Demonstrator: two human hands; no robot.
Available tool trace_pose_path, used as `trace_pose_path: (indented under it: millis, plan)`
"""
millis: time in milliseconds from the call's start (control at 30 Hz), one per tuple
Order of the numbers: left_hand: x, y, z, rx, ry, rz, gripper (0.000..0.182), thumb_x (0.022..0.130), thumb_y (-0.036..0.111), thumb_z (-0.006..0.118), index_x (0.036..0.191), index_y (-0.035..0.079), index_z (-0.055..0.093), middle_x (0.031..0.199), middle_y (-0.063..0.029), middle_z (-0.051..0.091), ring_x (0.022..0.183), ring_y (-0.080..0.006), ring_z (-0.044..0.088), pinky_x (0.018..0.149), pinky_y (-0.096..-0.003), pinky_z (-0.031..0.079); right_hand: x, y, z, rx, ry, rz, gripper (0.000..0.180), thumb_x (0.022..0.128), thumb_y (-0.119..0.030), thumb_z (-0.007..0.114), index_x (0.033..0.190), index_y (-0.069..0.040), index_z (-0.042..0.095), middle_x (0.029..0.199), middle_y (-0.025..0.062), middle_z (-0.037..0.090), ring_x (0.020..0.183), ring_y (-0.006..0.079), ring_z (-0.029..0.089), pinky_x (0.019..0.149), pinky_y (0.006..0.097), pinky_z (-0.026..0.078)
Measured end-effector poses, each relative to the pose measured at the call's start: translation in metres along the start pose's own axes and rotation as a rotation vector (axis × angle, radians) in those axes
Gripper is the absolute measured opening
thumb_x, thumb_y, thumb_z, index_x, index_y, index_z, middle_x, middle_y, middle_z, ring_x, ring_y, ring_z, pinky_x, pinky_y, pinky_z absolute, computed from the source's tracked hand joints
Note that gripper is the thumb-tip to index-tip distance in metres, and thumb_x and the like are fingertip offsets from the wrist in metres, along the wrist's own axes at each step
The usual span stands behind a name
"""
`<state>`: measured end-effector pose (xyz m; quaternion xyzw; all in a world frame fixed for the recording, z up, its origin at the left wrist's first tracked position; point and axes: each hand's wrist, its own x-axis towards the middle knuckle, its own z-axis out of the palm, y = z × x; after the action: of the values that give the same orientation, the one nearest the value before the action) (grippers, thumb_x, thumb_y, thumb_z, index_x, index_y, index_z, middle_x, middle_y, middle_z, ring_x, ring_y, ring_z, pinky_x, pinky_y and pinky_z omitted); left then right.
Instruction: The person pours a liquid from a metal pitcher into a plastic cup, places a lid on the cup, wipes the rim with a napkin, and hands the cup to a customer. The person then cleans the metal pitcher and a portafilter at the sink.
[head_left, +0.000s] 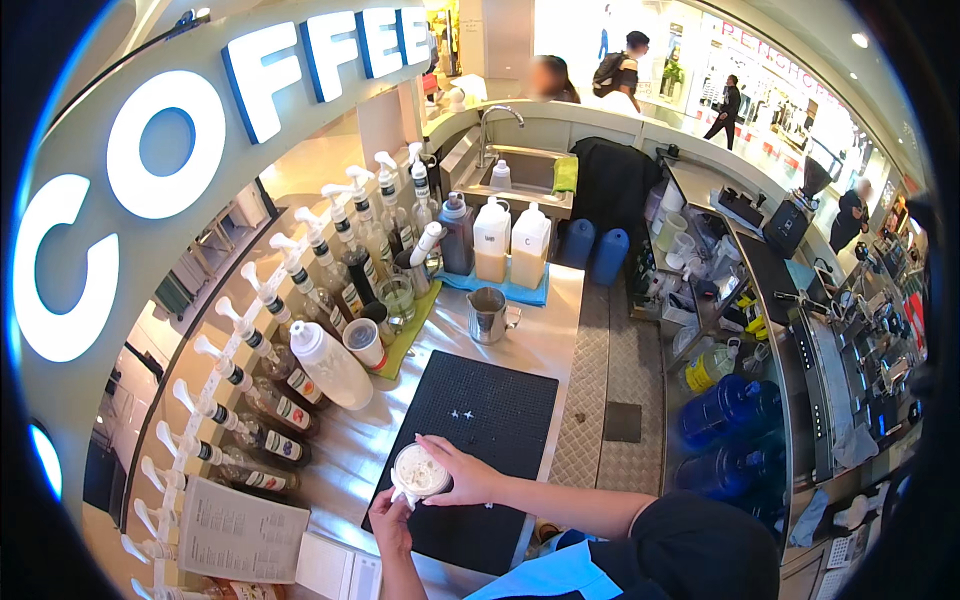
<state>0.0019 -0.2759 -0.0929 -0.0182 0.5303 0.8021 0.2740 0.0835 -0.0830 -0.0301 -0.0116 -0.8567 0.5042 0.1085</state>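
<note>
A cup (421, 471) with a creamy white top and brownish specks is held above the black rubber bar mat (480, 397). My right hand (469, 474) grips it from the right, fingers spread around its side near the rim. At the cup's lower left, my left hand (391, 517) pinches a crumpled white tissue or cloth (405, 492) against the cup. Its fingertips are partly covered by the white piece. Small white spots (462, 415) lie on the mat just beyond the cup. The lower part of the cup is hidden by the hands.
Pump syrup bottles (281, 409) line the counter's left edge. A white squeeze bottle (330, 364), paper cup (365, 343) and steel milk pitcher (487, 315) stand beyond the mat. A printed sheet (244, 529) and white scale (337, 566) lie at the lower left. A sink (517, 169) is farther back.
</note>
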Motion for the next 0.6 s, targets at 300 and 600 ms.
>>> trace_pose_path:
  millis: [300,600]
  plan:
    - [0.034,0.009,0.006,0.128,-0.049,0.063,0.025,0.082,-0.004,0.060,0.107,-0.001,0.062,0.097,-0.0072,0.066,0.082,-0.0114,0.060,0.068,-0.0216,0.045,0.004,-0.007,-0.002,-0.018,0.003,0.006,0.101,0.064,-0.033,0.081,0.142,-0.004,0.025,0.142,0.0170,0.029,0.124,0.0362,0.043,0.101,0.0387,0.040]
    - [0.068,0.023,-0.002,0.168,-0.247,-0.135,0.027,0.079,-0.002,0.066,0.106,-0.003,0.064,0.094,-0.0074,0.067,0.081,-0.0132,0.062,0.070,-0.0244,0.048,0.002,-0.011,-0.003,-0.009,0.002,0.060,0.099,0.064,-0.031,0.081,0.142,-0.007,0.025,0.142,0.0166,0.030,0.123,0.0366,0.045,0.100,0.0408,0.042]
